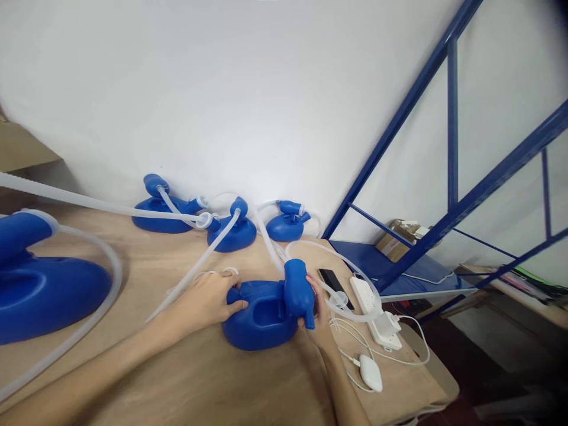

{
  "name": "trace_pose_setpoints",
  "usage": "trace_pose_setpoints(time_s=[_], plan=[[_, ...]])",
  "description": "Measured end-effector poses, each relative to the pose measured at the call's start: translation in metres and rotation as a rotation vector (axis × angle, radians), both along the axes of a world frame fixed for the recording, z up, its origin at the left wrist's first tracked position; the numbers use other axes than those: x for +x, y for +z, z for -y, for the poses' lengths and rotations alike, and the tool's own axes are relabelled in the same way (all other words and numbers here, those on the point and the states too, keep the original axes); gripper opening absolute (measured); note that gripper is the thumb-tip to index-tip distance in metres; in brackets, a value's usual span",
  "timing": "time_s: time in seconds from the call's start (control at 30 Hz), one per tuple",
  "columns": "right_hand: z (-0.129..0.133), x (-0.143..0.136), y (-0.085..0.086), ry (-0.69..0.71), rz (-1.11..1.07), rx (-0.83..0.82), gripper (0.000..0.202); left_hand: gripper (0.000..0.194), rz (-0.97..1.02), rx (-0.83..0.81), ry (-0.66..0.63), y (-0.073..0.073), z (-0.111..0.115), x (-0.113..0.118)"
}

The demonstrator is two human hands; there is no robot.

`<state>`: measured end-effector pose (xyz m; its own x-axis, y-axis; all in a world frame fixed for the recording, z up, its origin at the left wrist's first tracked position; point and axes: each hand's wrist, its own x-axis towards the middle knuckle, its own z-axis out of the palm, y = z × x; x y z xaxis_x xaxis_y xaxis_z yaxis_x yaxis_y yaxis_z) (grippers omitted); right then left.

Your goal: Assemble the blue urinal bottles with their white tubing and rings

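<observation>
A blue plastic urinal bottle (261, 331) rests on the brown paper-covered table in front of me. My left hand (213, 302) grips its left end, thumb over the top and the other fingers partly hidden behind it. My right hand (318, 310) is closed around the blue rounded head (298, 293) at the bottle's right end, which has a small spout pointing down toward me. A clear white hose (266, 234) runs behind this head. Part of the right hand's fingers is hidden by the head.
Along the wall stand more blue bottles (162, 214) with hoses, and a large one (48, 290) lies close at left. Right of my hands are a phone (331, 278), a white power strip (366, 296), cables and a white charger (370, 373). A blue metal frame (408, 94) rises at right.
</observation>
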<state>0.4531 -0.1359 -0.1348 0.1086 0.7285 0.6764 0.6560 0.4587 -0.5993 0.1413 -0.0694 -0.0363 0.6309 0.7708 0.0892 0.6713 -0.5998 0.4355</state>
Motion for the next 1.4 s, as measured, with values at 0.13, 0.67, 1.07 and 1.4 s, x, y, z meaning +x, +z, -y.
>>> trace_pose_setpoints(time_s=[0.13,0.67,1.07,1.4], plan=[[0.004,-0.001,-0.003,0.111,-0.124,-0.095,0.112,0.03,0.006,-0.002,-0.009,0.001,0.001,0.0],[0.064,-0.011,0.007,0.131,-0.264,-0.24,0.09,0.024,0.127,-0.072,-0.136,0.011,0.042,-0.007],[0.037,-0.03,0.024,0.002,0.052,-0.054,0.118,0.025,0.115,-0.078,-0.133,-0.003,0.044,-0.001],[0.04,-0.034,0.04,0.149,0.204,0.061,0.081,0.025,0.186,-0.059,-0.095,-0.022,0.028,0.002]])
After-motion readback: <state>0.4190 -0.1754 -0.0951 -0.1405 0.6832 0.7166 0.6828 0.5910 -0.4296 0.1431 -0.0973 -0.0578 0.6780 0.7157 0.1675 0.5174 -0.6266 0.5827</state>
